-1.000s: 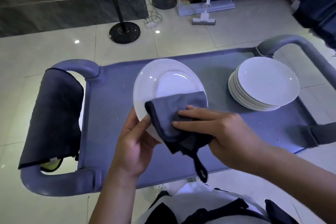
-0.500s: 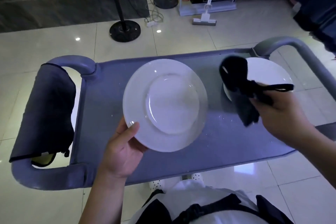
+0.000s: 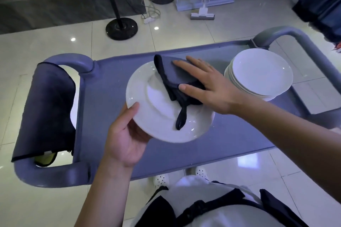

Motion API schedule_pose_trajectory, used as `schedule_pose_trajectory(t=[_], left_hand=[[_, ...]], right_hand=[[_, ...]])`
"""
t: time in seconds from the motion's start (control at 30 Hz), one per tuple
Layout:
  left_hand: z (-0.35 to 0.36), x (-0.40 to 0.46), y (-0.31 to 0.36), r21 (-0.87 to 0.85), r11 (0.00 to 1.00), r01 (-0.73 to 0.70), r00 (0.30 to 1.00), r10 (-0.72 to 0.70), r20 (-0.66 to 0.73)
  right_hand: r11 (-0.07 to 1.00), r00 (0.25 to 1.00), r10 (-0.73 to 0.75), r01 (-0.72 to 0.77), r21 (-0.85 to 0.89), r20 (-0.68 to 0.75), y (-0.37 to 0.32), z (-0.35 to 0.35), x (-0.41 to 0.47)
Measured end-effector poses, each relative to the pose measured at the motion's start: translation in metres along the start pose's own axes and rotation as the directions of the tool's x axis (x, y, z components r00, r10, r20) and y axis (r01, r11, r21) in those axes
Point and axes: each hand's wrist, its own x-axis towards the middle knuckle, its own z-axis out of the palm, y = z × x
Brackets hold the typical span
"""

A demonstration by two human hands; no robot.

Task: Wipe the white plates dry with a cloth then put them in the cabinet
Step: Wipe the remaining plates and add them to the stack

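Above the middle of the cart top, a white plate (image 3: 162, 108) is held tilted, its underside with the raised foot ring turned upward. It is gripped at its near-left rim by the left hand (image 3: 127, 140), thumb laid over the rim and fingers curled beneath. A folded dark cloth (image 3: 175, 77) is pressed onto the far-right part of the plate by the right hand (image 3: 208, 86), whose fingers lie straight and spread over it; a hanging loop of the cloth trails toward the plate's near rim.

The plate is judged to be stiff, glazed, fairly light and breakable, and slippery where damp; a rim pinch opposite the wiping pressure looks the safest hold, since the foot ring offers little purchase. The cloth is soft and limp and would follow the curved surface readily.

A stack of white plates (image 3: 258, 73) stands at the far-right corner of the cart top (image 3: 103, 101), just beside the right wrist, so a wide sweep to the right could knock it. A second dark cloth (image 3: 48, 110) is draped over the cart's left handle. The cart's right handle (image 3: 287, 33) rises beyond the stack. The left half and near edge of the cart top offer room for turning the plate. No cabinet is seen.
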Motion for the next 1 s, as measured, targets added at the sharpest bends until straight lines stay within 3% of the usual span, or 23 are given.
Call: schedule_pose_trajectory(t=[0.17, 0.3, 0.5, 0.6, 0.7, 0.77, 0.93, 1.0], left_hand=[[0.009, -0.002, -0.004, 0.037, 0.993, -0.108, 0.994, 0.107, 0.030], [0.014, 0.006, -0.009, 0.083, 0.964, -0.251, 0.968, 0.252, -0.006], [0.024, 0.011, -0.019, 0.191, 0.931, -0.312, 0.948, 0.319, -0.009], [0.025, 0.015, -0.021, 0.148, 0.948, -0.282, 0.954, 0.294, -0.064], [0.025, 0.016, -0.023, 0.101, 0.962, -0.252, 0.964, 0.259, -0.064], [0.025, 0.015, -0.023, 0.094, 0.969, -0.229, 0.970, 0.235, -0.058], [0.021, 0.017, -0.017, 0.080, 0.973, -0.219, 0.973, 0.224, -0.063], [0.018, 0.019, -0.015, 0.090, 0.973, -0.211, 0.975, 0.216, -0.049]], right_hand=[[0.969, 0.988, 0.109, -0.082, 0.231, -0.106, 0.003, 0.022, -0.005], [0.777, 0.959, 0.262, -0.145, 0.612, -0.105, 0.000, 0.066, -0.028], [0.645, 0.955, 0.281, -0.113, 0.755, -0.097, -0.027, 0.094, -0.050], [0.704, 0.960, 0.255, -0.103, 0.703, -0.114, -0.031, 0.101, -0.059], [0.843, 0.943, 0.230, -0.069, 0.533, -0.242, -0.026, 0.111, -0.064], [0.881, 0.927, 0.221, -0.057, 0.470, -0.302, -0.025, 0.113, -0.066], [0.988, 0.901, 0.055, 0.014, 0.156, -0.429, -0.002, 0.108, -0.074], [0.955, 0.916, 0.139, -0.023, 0.296, -0.376, 0.012, 0.098, -0.075]])
